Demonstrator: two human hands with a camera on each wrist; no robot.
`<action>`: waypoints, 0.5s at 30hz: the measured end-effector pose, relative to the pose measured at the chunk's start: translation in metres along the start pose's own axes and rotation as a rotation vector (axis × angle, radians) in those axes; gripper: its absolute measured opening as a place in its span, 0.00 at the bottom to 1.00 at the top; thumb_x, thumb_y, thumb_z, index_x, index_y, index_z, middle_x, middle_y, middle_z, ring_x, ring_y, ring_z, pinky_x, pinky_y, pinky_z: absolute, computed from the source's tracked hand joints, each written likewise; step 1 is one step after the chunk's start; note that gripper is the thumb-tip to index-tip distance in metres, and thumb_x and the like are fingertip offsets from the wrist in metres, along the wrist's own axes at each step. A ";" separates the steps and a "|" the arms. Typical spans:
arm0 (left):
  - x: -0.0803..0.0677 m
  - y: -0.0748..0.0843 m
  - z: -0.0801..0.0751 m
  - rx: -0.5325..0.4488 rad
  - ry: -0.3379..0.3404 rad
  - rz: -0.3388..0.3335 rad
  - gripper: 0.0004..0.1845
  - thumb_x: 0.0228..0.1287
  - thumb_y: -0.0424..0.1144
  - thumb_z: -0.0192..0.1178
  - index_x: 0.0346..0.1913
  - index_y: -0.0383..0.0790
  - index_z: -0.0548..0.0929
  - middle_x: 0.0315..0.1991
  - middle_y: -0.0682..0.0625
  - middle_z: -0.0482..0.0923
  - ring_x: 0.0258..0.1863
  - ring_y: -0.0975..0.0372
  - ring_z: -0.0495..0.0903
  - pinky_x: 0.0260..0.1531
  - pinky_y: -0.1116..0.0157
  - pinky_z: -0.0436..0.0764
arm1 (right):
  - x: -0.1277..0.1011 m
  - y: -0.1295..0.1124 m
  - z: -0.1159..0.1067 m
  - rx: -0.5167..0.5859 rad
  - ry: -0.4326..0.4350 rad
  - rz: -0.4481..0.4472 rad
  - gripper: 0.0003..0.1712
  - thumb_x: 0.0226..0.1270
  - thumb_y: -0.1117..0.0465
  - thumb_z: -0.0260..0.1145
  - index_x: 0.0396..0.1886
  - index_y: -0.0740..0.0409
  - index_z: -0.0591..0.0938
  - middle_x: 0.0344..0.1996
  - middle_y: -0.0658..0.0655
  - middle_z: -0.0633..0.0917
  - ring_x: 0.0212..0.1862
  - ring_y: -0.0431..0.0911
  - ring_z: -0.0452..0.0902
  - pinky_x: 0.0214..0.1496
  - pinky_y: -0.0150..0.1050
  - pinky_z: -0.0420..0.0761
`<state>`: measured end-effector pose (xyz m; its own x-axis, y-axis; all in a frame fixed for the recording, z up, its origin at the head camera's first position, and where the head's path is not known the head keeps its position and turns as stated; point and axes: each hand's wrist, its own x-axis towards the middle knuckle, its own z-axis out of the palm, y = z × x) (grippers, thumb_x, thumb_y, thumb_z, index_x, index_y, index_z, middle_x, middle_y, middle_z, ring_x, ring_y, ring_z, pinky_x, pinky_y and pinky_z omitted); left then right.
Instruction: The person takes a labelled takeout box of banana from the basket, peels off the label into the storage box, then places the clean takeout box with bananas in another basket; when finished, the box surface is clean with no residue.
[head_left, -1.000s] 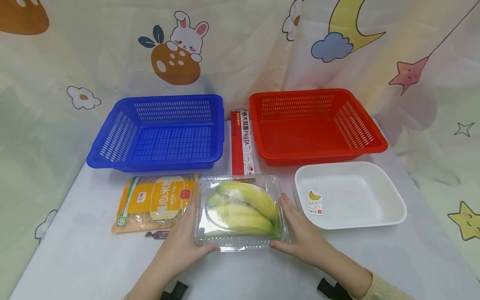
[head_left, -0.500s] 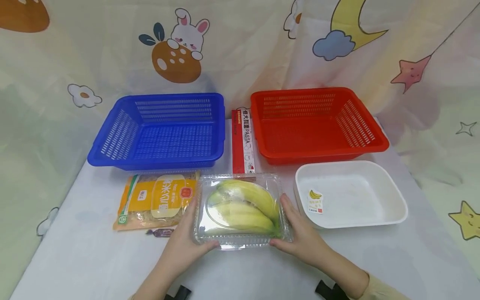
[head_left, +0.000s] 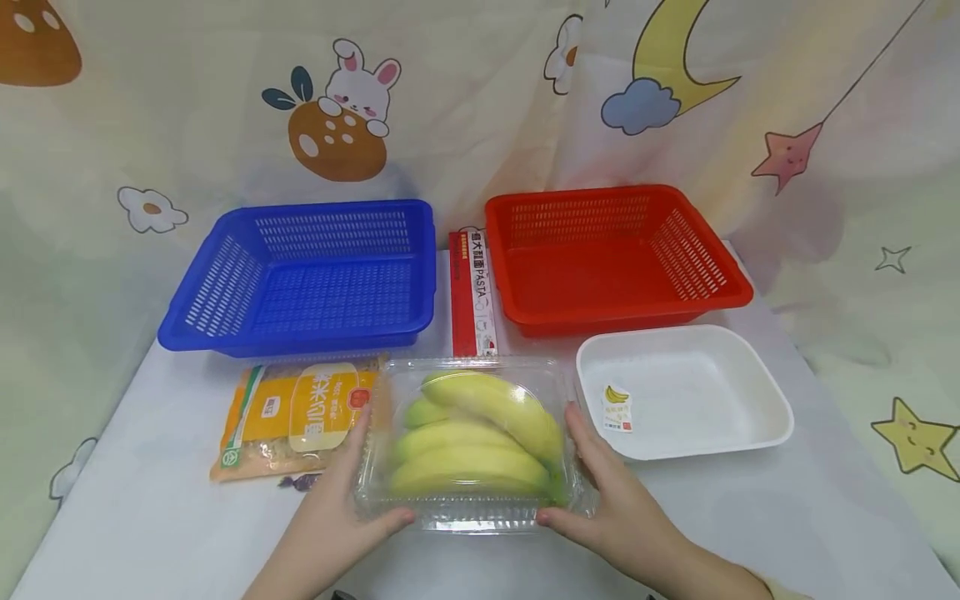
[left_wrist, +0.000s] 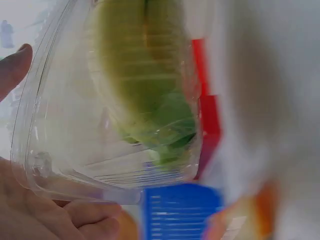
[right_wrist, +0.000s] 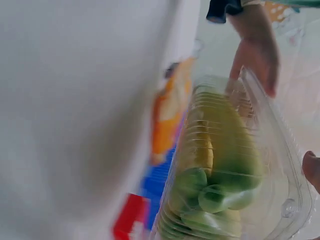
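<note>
A clear plastic clamshell box [head_left: 472,500] with several green-yellow bananas [head_left: 480,433] inside sits between my two hands near the table's front edge, its near side raised a little. My left hand [head_left: 358,483] grips its left end, thumb on the front rim and fingers along the side. My right hand [head_left: 600,479] grips the right end the same way. The left wrist view shows the box [left_wrist: 115,100] close up with my thumb [left_wrist: 12,70] on its rim. In the right wrist view the box [right_wrist: 230,165] fills the lower part, with the left hand [right_wrist: 255,50] behind it.
A blue basket [head_left: 322,210] and a red basket [head_left: 585,193] stand empty at the back, with a red pasta box [head_left: 472,292] between them. A yellow bag [head_left: 300,408] lies left of the clamshell, and a small purple candy [head_left: 296,481] lies beside it. A white tray [head_left: 750,383] is to the right.
Both hands have raised the clamshell box slightly and drawn it nearer to me. It looks larger and lower in view. The grip is the same.
</note>
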<state>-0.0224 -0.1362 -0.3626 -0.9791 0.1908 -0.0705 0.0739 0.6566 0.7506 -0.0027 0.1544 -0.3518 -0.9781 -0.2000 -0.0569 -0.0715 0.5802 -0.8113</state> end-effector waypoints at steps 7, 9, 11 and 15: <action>0.001 0.021 -0.042 0.040 0.056 0.061 0.60 0.42 0.54 0.70 0.69 0.67 0.34 0.72 0.47 0.45 0.65 0.39 0.55 0.48 0.31 0.61 | 0.012 -0.036 -0.013 -0.074 0.088 -0.169 0.59 0.45 0.48 0.73 0.72 0.50 0.48 0.72 0.53 0.50 0.70 0.53 0.51 0.55 0.48 0.73; 0.008 0.023 -0.053 -0.001 0.081 0.096 0.59 0.44 0.49 0.71 0.69 0.67 0.35 0.73 0.50 0.42 0.67 0.40 0.51 0.49 0.29 0.58 | 0.024 -0.046 -0.015 -0.071 0.100 -0.190 0.59 0.45 0.49 0.74 0.72 0.47 0.48 0.72 0.51 0.50 0.71 0.51 0.50 0.54 0.49 0.74; 0.015 0.023 -0.064 -0.053 0.119 0.142 0.59 0.44 0.43 0.71 0.69 0.67 0.36 0.73 0.54 0.40 0.69 0.44 0.46 0.52 0.29 0.53 | 0.039 -0.055 -0.015 -0.050 0.100 -0.215 0.59 0.45 0.52 0.74 0.72 0.46 0.48 0.72 0.49 0.49 0.71 0.49 0.48 0.56 0.50 0.73; 0.032 0.017 -0.086 -0.095 0.183 0.244 0.58 0.45 0.35 0.69 0.70 0.62 0.38 0.72 0.59 0.36 0.72 0.56 0.38 0.61 0.34 0.41 | 0.075 -0.066 -0.011 -0.013 0.089 -0.312 0.58 0.47 0.54 0.73 0.72 0.49 0.47 0.72 0.51 0.48 0.71 0.47 0.47 0.60 0.49 0.70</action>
<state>-0.0689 -0.1817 -0.2951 -0.9532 0.1938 0.2321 0.3010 0.5354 0.7892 -0.0734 0.1095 -0.2958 -0.9220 -0.2998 0.2449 -0.3721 0.5122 -0.7741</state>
